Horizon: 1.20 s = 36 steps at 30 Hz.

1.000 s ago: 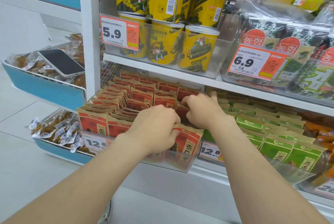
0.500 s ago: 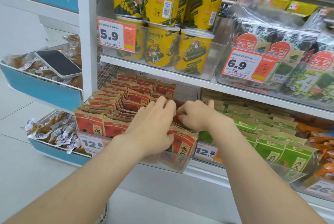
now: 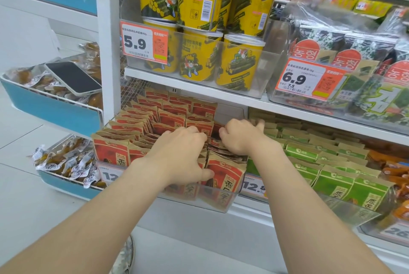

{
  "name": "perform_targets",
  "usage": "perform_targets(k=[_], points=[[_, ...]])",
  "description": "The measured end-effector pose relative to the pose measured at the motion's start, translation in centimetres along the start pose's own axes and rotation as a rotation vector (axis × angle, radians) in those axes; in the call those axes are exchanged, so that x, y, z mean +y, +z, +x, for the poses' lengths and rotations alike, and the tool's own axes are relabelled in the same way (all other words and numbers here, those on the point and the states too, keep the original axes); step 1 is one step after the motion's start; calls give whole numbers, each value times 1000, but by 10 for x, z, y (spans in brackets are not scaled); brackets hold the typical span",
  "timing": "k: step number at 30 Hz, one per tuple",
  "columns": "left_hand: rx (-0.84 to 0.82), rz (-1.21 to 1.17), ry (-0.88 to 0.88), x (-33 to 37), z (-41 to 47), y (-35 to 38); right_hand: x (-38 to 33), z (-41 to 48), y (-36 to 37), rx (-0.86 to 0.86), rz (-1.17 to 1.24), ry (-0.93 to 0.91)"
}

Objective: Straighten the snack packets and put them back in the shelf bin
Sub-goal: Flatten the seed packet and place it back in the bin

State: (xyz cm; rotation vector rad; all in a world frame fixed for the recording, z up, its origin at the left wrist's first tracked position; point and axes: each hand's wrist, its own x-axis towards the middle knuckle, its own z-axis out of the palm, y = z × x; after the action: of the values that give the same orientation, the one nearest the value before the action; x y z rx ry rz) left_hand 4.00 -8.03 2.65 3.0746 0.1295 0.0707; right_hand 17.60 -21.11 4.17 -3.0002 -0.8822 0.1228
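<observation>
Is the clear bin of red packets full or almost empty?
Nearly full: red packets stand in rows from front to back of the clear bin. The left hand and right hand grip some.

Arms [image 3: 106, 211] outstretched; left hand [image 3: 181, 156], right hand [image 3: 241, 138] close together; fingers [image 3: 192, 131] curled.

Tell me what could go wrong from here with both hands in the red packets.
The left hand and right hand squeeze the red packets; the leaning ones between them might crease or pop out. Pressing on the clear bin, which seems to overhang the shelf, could tip it. A knock may slide the phone off its basket.
</observation>
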Motion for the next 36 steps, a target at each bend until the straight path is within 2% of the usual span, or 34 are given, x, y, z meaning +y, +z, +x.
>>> perform_targets(k=[4, 10, 14, 17, 20, 23, 26, 28, 30, 33, 36], points=[[-14, -12, 9, -1, 0, -1, -2, -1, -1, 57, -71, -43], [-109, -185, 0, 4, -13, -19, 0, -22, -9, 287, -239, -215], [51, -349, -58, 5, -14, -21, 9, -43, -12, 394, -215, -262], [189, -423, -114, 7, -12, -19, 15, -58, -10, 653, -92, -344], [322, -568, -63, 16, -14, -24, 17, -76, -14, 913, 193, -404], [406, -771, 38, 28, -15, -31, 14, -99, -23, 1010, 553, -428], [464, -948, 78, 39, -15, -36, 10, -117, -33, 1098, 805, -383], [496, -1092, 80, 46, -14, -39, 8, -123, -39, 1109, 1004, -304], [510, -1193, 61, 54, -16, -43, 7, -122, -41, 1029, 1189, -191], [488, -1327, 13, 61, -16, -44, 7, -116, -36, 804, 1271, -68], [482, -1423, -77, 66, -12, -44, 3, -115, -34, 711, 1365, -53]])
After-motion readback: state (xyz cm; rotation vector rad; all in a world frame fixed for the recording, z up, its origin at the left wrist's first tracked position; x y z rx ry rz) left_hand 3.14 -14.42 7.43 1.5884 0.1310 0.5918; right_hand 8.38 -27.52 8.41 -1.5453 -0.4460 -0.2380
